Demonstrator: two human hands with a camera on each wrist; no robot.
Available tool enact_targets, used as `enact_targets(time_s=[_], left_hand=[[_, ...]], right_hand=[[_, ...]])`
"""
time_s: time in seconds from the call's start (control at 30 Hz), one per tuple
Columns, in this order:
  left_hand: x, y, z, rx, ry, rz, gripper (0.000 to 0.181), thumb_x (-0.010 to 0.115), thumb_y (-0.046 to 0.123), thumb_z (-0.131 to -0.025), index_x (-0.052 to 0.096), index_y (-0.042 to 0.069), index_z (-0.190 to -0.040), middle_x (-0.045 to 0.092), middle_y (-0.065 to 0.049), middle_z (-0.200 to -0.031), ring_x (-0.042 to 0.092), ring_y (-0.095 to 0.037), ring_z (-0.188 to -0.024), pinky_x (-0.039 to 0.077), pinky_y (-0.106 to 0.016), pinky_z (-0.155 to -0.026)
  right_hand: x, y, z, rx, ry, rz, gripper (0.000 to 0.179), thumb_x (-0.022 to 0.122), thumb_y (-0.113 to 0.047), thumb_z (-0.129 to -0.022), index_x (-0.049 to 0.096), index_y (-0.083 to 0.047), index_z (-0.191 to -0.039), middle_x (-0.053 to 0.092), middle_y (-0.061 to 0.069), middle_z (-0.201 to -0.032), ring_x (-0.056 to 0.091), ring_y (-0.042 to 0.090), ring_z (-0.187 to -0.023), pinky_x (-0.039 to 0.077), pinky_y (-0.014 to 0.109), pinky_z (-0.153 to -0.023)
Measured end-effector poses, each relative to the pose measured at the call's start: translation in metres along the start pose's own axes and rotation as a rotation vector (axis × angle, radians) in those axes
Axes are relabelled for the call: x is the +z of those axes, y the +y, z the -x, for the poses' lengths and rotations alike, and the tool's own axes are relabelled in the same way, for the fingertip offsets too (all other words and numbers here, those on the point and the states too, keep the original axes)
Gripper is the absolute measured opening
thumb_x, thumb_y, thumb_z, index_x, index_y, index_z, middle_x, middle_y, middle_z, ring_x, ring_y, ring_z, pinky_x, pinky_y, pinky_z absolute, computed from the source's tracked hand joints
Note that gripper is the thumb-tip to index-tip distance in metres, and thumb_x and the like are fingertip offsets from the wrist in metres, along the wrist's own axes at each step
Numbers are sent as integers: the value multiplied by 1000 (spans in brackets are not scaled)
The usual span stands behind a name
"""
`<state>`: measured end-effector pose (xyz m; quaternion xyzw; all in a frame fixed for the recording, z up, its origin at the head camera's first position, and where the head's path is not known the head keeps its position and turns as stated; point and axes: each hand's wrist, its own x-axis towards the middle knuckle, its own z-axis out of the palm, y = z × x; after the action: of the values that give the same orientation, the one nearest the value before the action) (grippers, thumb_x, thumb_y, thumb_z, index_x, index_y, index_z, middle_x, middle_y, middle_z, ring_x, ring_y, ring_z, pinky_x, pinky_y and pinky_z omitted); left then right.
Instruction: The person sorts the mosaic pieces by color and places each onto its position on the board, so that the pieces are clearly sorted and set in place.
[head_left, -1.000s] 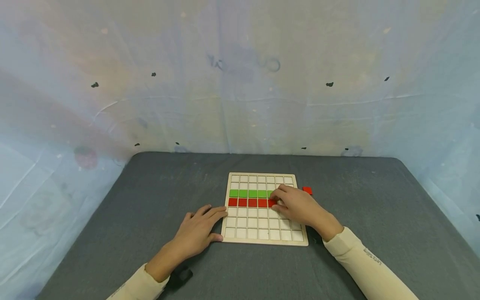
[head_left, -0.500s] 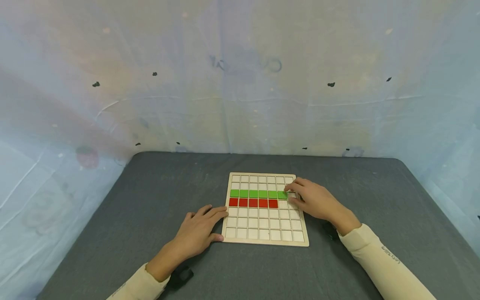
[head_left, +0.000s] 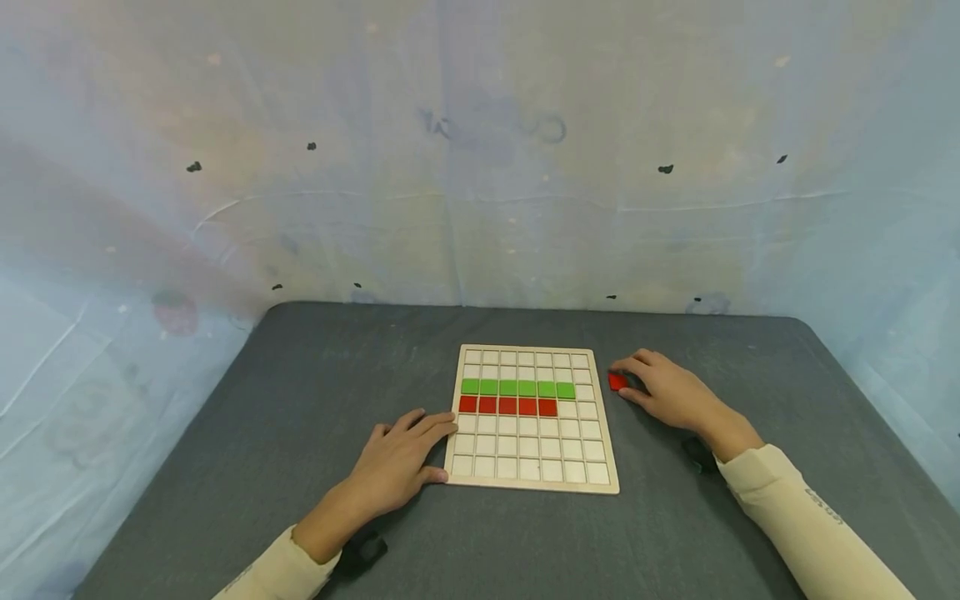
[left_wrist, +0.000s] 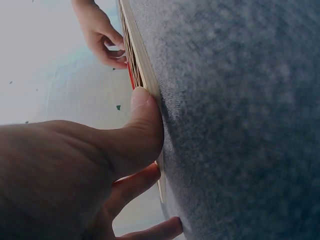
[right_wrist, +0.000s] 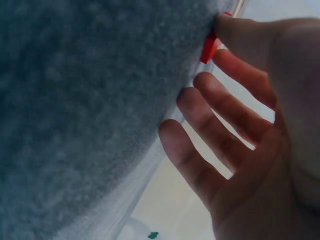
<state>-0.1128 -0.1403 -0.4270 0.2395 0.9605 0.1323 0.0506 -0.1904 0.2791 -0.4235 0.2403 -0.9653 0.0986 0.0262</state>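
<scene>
In the head view a wooden grid board (head_left: 531, 490) lies mid-table. One of its rows carries several green tiles (head_left: 508, 388). The row just nearer bears several red tiles (head_left: 507, 406). My left hand (head_left: 393, 467) rests against the board's left side, fingers extended, its thumb near the front corner; the left wrist view has that thumb (left_wrist: 145, 125) touching the board's edge (left_wrist: 147, 75). Right of the board, my right hand (head_left: 671, 392) pinches a loose red tile (head_left: 617, 381) at the table surface. The right wrist view puts this tile (right_wrist: 209, 48) between thumb and index finger.
A dark grey cloth covers the table (head_left: 337, 358). Behind and beside it hangs a pale fabric backdrop (head_left: 480, 167) with small black marks. Dark straps show under both wrists.
My right hand has moved rightward from the coloured rows, off the board, to the loose red tile. The far end of the green row is now uncovered. My left hand has stayed put.
</scene>
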Motion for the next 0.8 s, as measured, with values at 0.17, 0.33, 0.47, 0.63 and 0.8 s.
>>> enact_targets(time_s=[0.17, 0.33, 0.47, 0.63, 0.8], left_hand=[[2, -1, 0, 8, 5, -2, 65, 74, 41, -85, 52, 25, -144, 46, 6, -154, 42, -34, -142, 41, -61, -96], [2, 0, 0, 15, 10, 5, 65, 74, 40, -85, 53, 24, -144, 46, 5, -154, 42, -34, -141, 40, -62, -96], [1, 0, -1, 13, 12, 4, 64, 74, 40, -85, 53, 23, -144, 46, 5, -154, 42, -34, -142, 40, -62, -96], [1, 0, 0, 12, 13, 5, 64, 74, 40, -85, 53, 24, -144, 46, 5, -154, 42, -34, -142, 40, -62, -96], [1, -1, 0, 9, 15, 9, 65, 74, 41, -85, 52, 24, -144, 46, 6, -154, 42, -34, -142, 40, -62, -96]], right_hand=[[3, 1, 4, 0, 5, 4, 36, 65, -24, -98, 63, -13, -132, 63, 10, -121, 61, 28, -106, 52, 49, -85], [5, 1, 5, 7, 15, 7, 36, 66, -22, -97, 63, -13, -132, 63, 10, -120, 61, 28, -106, 52, 49, -85], [6, 1, 5, 9, 20, 9, 37, 67, -21, -97, 63, -14, -133, 63, 10, -119, 62, 27, -104, 53, 48, -84], [7, 1, 4, 2, 20, 19, 39, 67, -21, -97, 62, -17, -135, 63, 9, -118, 62, 25, -101, 53, 45, -80], [7, 1, 4, -5, 16, 24, 38, 65, -22, -98, 62, -18, -136, 63, 8, -118, 61, 24, -101, 52, 45, -81]])
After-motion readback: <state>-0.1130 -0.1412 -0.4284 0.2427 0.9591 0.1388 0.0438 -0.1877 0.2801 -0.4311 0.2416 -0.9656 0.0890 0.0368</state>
